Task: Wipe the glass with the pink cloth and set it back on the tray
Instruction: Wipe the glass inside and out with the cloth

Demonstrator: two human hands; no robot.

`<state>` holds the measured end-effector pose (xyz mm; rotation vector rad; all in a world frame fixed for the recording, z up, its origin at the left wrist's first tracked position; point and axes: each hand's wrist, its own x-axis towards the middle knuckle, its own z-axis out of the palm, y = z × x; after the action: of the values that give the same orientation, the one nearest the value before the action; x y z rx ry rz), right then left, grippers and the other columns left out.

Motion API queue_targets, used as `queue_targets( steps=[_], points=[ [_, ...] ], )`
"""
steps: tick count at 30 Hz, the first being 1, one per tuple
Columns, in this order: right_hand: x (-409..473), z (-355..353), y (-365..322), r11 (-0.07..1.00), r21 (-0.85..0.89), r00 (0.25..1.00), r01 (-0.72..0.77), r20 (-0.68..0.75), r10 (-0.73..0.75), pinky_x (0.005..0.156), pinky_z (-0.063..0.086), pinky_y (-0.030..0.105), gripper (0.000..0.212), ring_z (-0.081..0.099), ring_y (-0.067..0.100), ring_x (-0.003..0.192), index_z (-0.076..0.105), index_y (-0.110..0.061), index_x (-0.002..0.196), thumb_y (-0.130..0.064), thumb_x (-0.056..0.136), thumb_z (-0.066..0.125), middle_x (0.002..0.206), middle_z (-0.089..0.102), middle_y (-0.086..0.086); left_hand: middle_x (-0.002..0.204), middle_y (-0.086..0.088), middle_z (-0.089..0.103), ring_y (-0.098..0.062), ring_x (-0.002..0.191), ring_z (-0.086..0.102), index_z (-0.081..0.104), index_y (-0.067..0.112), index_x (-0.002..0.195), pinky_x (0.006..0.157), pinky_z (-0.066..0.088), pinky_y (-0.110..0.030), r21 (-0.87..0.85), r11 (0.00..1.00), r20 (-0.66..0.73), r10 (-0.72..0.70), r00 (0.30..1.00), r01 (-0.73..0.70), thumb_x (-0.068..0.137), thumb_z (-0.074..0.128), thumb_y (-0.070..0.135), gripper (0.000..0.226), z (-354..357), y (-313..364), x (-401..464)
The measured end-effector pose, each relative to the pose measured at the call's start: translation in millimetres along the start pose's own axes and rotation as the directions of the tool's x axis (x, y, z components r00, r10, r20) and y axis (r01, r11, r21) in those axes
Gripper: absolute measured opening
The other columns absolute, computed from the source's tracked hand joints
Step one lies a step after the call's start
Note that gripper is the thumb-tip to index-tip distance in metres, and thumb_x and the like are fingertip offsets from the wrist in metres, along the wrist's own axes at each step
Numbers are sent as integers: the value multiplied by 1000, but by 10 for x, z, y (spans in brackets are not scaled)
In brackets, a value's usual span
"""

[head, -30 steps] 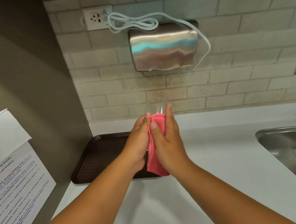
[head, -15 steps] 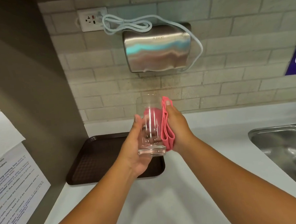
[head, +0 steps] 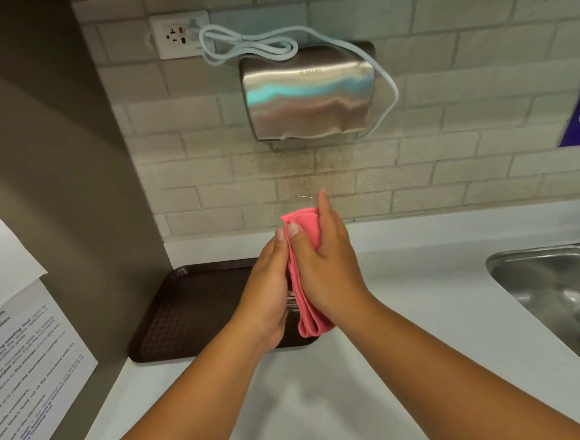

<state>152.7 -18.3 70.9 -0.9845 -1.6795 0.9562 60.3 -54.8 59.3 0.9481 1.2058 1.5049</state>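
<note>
I have the glass [head: 292, 204] held up over the right end of the brown tray [head: 191, 305], almost wholly hidden between my hands; only its rim and a sliver of base show. My left hand [head: 269, 290] is closed around its far side, and my right hand [head: 326, 268] is clamped on the pink cloth [head: 308, 287], pressing the folds flat against the wall of the glass. The risk, as I judge it, is slip: smooth glass, cloth between palm and wall, and my left grip alone carrying it. If I rub hard or loosen that hand, it could drop onto the tray or the white counter [head: 424, 296].
</note>
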Motion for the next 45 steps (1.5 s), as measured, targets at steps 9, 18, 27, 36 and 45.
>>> queue_targets(
  steps=[9,18,27,36,45],
  points=[
    [393,-197,-28,788,535,939,-303,27,343,105,56,58,64,71,34,120,55,-31,151,-69,103,37,139,69,12,100,-8,78,-22,80,78,73,28,136,70,64,-38,-189,982,8,3,1000,-1,104,45,59,53,-66,-109,-4],
    [-148,108,46,976,204,994,-78,92,60,125,35,35,63,43,13,152,11,-46,167,-51,110,38,166,40,-12,83,-9,80,-10,59,77,72,22,113,55,61,-21,-238,971,-169,-61,984,20,105,52,60,43,-49,153,93],
    [175,-82,-312,991,121,998,-50,-24,53,107,42,31,91,50,12,137,13,-39,168,-65,95,60,157,44,-9,131,-15,78,-29,109,80,69,20,143,87,64,-46,-284,951,18,-125,992,125,104,44,65,65,-106,53,-16],
    [443,-116,-117,932,282,969,-226,-34,245,113,50,49,53,65,27,129,48,-35,156,-56,110,31,143,63,3,120,-9,82,-32,103,79,69,26,140,101,60,-57,-301,921,12,-254,967,245,107,41,63,57,-141,84,30],
    [377,-46,259,791,461,898,-403,35,438,102,58,53,48,77,32,108,65,-19,136,-51,111,39,116,79,14,97,-8,85,-26,86,85,66,14,130,77,68,-44,-64,987,-101,-154,983,148,97,62,65,61,83,51,-72]
  ],
)
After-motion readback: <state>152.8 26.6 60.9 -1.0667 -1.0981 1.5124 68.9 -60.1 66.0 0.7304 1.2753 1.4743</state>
